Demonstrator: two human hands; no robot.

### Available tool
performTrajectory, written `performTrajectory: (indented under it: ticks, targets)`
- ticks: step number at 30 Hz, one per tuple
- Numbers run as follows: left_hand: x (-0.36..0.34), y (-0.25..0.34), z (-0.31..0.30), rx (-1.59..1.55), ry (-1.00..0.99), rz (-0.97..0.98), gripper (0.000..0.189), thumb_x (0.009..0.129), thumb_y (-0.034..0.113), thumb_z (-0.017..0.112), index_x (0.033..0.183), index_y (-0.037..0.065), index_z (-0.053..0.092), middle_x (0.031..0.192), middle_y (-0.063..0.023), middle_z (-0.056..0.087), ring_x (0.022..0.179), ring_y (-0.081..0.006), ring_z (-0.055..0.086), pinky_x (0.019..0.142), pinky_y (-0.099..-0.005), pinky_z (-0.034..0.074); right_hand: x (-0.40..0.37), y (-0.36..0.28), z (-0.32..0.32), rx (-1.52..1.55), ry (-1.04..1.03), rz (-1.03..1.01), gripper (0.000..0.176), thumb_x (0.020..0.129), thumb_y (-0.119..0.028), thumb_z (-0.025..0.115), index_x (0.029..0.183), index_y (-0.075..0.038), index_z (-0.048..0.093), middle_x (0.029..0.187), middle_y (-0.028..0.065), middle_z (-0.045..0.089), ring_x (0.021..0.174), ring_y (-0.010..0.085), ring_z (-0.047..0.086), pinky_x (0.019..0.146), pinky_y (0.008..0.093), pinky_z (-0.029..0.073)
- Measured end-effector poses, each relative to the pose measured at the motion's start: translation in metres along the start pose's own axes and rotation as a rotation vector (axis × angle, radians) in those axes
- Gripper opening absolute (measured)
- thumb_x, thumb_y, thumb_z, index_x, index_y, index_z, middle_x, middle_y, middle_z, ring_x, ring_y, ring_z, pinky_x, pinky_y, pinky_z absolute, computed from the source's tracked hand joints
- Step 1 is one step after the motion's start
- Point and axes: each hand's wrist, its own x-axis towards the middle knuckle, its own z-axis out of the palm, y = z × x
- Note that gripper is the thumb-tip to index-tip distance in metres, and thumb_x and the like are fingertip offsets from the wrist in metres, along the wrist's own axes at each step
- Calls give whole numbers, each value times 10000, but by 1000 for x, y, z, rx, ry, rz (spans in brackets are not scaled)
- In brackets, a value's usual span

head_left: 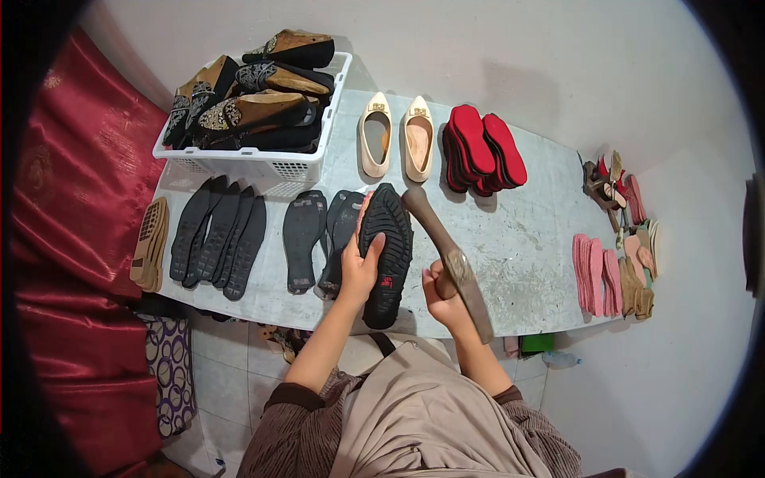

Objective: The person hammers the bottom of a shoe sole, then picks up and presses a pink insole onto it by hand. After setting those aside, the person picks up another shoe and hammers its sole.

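Observation:
My left hand (360, 269) grips a black ridged shoe sole (387, 255) by its left edge, thumb across its face; a small red mark shows near its lower end. Pinkish material peeks out along the sole's upper left edge. In my right hand (448, 296), fingers closed round it, is a worn brown hammer-like tool (446, 255), slanting from upper left to lower right. Its upper end is close to the sole's right side. Black soles (304, 239) lie on the table just left of my left hand.
On the table (518, 271), a white basket (299, 171) of shoes stands back left. Cream shoes (418, 143) and red insoles (472, 139) lie behind my hands. More black soles (209, 235) and tan pieces (150, 243) are left; pink pieces (594, 275) are right. A red curtain (80, 239) hangs left.

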Motion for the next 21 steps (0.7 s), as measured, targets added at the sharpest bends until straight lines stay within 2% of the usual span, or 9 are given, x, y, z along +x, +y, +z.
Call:
performTrajectory:
  ticks: [1,3,5,9,11,12,14,17,21]
  targets:
    - [2,1,1,-78,-34,-47,393,904,217,576,1200,-31,501,1071,-82,604,951,-123,552,850,-251,424,1,-5,-2,-1,3,1,202,711,-58,649,899,4,606,633,140,588,539,273,598,541,326,469]
    - [3,-1,7,-102,-27,-37,378,905,203,573,1194,-31,504,1068,-77,603,947,-118,551,848,-249,425,7,-14,-7,96,-57,107,146,748,-42,648,730,-30,504,604,54,491,564,116,477,521,275,398]
    - [-4,0,10,-120,-15,-46,363,907,190,569,1188,-31,508,1065,-71,603,942,-114,550,846,-247,425,6,-13,-13,88,-172,241,162,755,-21,637,704,-31,484,572,40,477,540,121,502,513,283,405]
    - [-2,5,8,-182,-35,-25,315,911,141,549,1174,-30,518,1052,-60,600,926,-102,545,843,-236,425,-11,10,9,418,72,165,198,770,-28,640,674,-36,467,563,20,479,533,126,520,513,290,415]
    - [1,4,7,-152,-70,-15,309,911,134,546,1172,-29,520,1052,-61,600,924,-102,546,843,-234,425,-5,14,12,139,89,64,156,757,-60,666,715,-32,519,586,51,520,544,147,549,532,303,433]
    - [3,3,10,-179,-38,-60,316,908,141,553,1171,-32,519,1051,-63,601,922,-101,546,841,-234,426,4,-11,-6,-2,-17,95,144,734,-102,698,784,-33,583,648,85,573,572,169,576,566,311,450]
    - [-1,-3,8,-198,-14,-117,324,906,149,559,1169,-36,519,1050,-65,601,920,-100,546,838,-234,428,2,-8,-7,8,21,34,125,720,-68,661,817,-33,592,623,100,560,535,206,579,532,297,445]
    - [5,-12,1,-110,-7,-3,356,898,180,578,1171,-41,514,1056,-70,601,916,-105,549,840,-240,429,-3,3,6,100,129,-16,139,715,-43,626,851,-38,602,594,113,548,504,241,586,503,293,452]
    - [3,13,11,-44,-14,-4,343,901,174,565,1158,-48,517,1048,-80,607,913,-112,550,839,-250,430,5,-9,7,33,-28,5,136,718,-48,642,843,-28,591,582,115,545,498,242,581,507,289,448]
